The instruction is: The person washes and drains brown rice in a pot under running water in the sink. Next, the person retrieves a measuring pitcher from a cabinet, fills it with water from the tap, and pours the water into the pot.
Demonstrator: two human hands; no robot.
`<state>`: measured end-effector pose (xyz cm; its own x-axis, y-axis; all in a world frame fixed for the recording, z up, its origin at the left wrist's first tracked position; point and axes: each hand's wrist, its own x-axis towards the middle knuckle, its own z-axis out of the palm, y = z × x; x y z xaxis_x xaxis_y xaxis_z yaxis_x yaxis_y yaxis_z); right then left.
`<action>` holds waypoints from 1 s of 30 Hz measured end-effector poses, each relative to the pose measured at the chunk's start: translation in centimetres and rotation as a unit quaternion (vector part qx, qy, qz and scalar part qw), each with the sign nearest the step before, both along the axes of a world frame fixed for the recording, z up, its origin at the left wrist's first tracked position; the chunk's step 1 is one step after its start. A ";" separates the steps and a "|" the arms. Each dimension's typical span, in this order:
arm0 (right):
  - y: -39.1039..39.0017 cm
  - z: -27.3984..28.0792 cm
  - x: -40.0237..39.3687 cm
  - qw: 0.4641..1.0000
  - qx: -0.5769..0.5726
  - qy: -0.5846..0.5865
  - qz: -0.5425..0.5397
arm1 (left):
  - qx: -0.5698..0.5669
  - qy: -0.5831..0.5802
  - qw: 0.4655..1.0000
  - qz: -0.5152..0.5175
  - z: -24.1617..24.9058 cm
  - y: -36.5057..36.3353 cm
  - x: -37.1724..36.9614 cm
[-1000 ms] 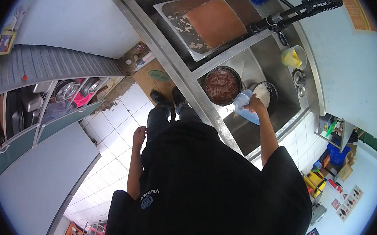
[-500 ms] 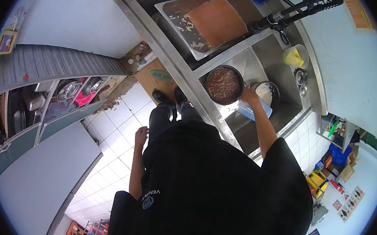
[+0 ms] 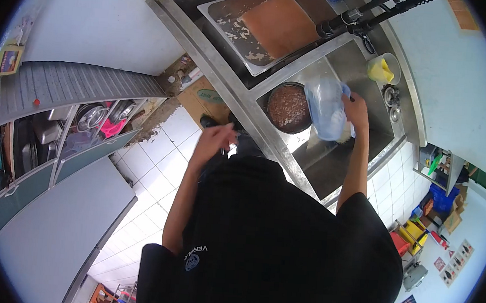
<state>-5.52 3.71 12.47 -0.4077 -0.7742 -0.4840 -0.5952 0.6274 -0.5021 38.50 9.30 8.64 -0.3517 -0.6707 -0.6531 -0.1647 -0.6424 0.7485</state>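
Note:
My right hand [image 3: 355, 110] grips a translucent bluish plastic container [image 3: 324, 106] by its rim, tilted above the right sink basin. Just left of it, a round black pan [image 3: 288, 107] in the basin holds reddish-brown grainy contents in liquid. Mostly hidden behind the container is a second round vessel with whitish contents [image 3: 344, 135]. My left hand [image 3: 215, 143] hovers beside the sink's front edge, in front of my body, its fingers loosely bent and apart, with nothing in it.
In the left basin lies a metal tray [image 3: 237, 38] with brownish liquid and pale bits. A black spray hose [image 3: 342, 24] reaches over the sink. A jug with something yellow [image 3: 383, 68] stands on the back ledge beside metal strainers [image 3: 392, 95]. Shelves with pans [image 3: 47, 129] are at left.
My right hand has lifted the plastic container out of the basin and tilted it beside the pan. My left hand has risen from my side toward the sink's edge.

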 end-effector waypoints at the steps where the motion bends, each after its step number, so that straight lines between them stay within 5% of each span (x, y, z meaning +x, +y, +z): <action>1: -0.3 0.1 0.2 1.000 -0.002 0.000 0.000 | -0.021 0.042 0.997 -0.057 1.1 -1.9 -2.6; 3: -1.2 0.0 0.6 0.979 -0.141 -0.117 -0.085 | -0.083 0.054 0.987 -0.125 3.4 -5.1 -8.2; 7: -4.1 1.1 2.9 0.956 -0.210 -0.155 -0.130 | -0.116 0.143 0.965 -0.186 4.1 -9.8 -17.1; 14: -6.9 -1.1 5.7 0.909 -0.336 -0.222 -0.107 | -0.162 0.078 0.976 -0.125 1.8 -15.8 -23.8; 16: -6.7 -3.6 5.4 0.918 -0.312 -0.223 -0.099 | -0.098 0.082 0.991 -0.047 1.8 -16.0 -24.3; 22: -7.4 -3.0 4.9 0.919 -0.295 -0.244 -0.088 | -0.042 0.001 0.998 -0.052 -0.9 -17.0 -25.4; 24: -8.5 -0.8 3.3 0.960 -0.164 -0.211 -0.082 | -0.023 0.027 0.999 -0.029 -0.4 -17.0 -25.8; 26: -10.5 -2.9 -2.2 0.965 -0.210 -0.004 0.154 | -0.005 0.052 0.999 0.000 0.6 -17.0 -25.9; 30: -17.3 -7.7 -8.8 0.926 -0.326 0.188 0.039 | 0.027 0.099 0.994 0.047 1.9 -17.1 -25.9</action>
<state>-14.28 -13.58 4.77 -0.3831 -0.8857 0.2621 -0.8355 0.2113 -0.5073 12.63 -7.75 10.53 -0.4145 -0.6729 -0.6127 0.0456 -0.6878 0.7245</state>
